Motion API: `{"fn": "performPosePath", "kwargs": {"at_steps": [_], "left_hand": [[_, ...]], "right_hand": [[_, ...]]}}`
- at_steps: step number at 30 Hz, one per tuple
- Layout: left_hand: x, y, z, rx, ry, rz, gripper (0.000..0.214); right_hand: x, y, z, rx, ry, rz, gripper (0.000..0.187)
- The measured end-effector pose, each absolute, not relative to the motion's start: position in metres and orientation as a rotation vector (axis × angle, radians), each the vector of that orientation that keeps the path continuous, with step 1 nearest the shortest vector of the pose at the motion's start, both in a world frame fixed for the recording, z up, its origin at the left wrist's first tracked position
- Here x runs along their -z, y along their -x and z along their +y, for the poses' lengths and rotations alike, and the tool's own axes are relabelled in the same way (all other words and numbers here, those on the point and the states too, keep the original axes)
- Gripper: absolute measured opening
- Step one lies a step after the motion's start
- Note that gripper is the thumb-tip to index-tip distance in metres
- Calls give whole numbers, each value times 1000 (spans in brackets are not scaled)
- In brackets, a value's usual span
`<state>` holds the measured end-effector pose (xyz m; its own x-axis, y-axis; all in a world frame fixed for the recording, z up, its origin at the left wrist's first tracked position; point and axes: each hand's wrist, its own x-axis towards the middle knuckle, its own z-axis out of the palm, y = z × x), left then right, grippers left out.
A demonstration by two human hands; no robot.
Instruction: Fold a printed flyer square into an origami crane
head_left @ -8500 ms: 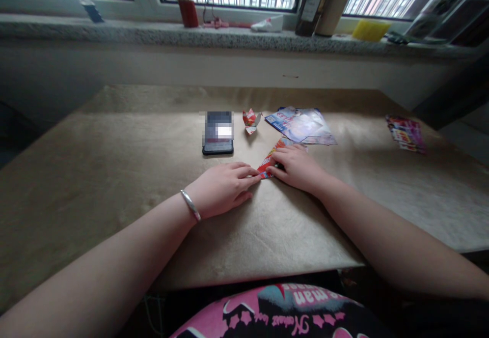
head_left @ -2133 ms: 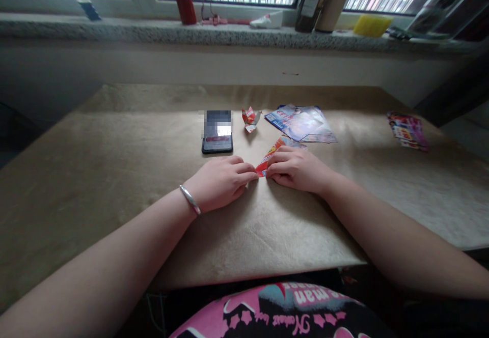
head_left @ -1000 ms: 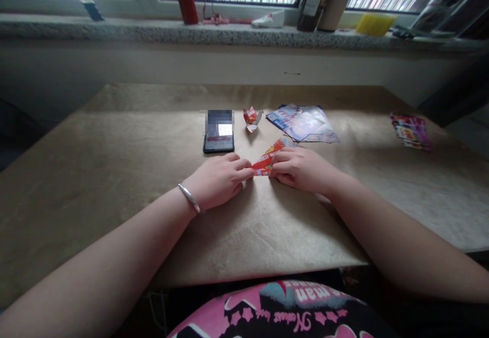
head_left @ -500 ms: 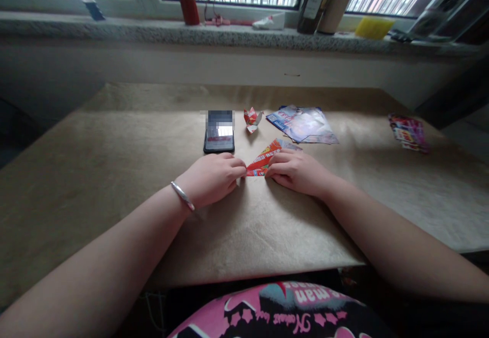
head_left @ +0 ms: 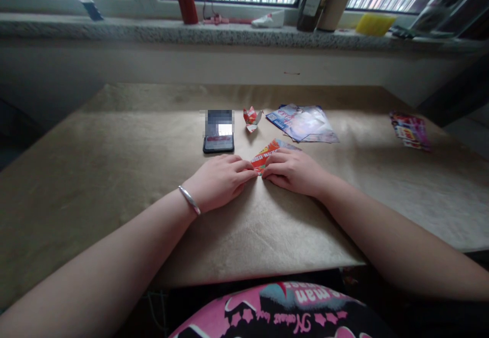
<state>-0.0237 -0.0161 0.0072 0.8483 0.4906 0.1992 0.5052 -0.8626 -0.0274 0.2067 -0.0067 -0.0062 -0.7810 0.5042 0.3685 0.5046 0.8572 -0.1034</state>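
A folded piece of red printed paper point(head_left: 266, 154) lies on the tan table point(head_left: 114, 165) in front of me. My left hand point(head_left: 219, 180), with a silver bangle at the wrist, pinches the paper's near tip with curled fingers. My right hand point(head_left: 292, 170) rests on the paper's right side, fingers pressed together on it. The two hands' fingertips almost meet at the paper's near corner. Most of the paper is hidden under my right hand.
A dark phone point(head_left: 218, 132) lies just beyond my left hand. A small folded paper figure point(head_left: 251, 118) stands beside it, then a stack of glossy sheets point(head_left: 301, 123). Another printed sheet point(head_left: 409, 130) lies far right. The windowsill point(head_left: 153, 30) carries a red cup point(head_left: 187, 7) and bottles.
The paper's exposed part has shrunk since half a second ago. My left hand has moved right, back to the paper's tip, and both hands have closed in on it.
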Motion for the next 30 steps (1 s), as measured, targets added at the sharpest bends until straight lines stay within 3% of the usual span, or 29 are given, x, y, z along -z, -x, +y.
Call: {"fn": "performPosePath", "kwargs": {"at_steps": [30], "left_hand": [[-15,33,-15,232,2867,-838,27]], "right_hand": [[0,-214,-9,-112,878,-2641,14]]}}
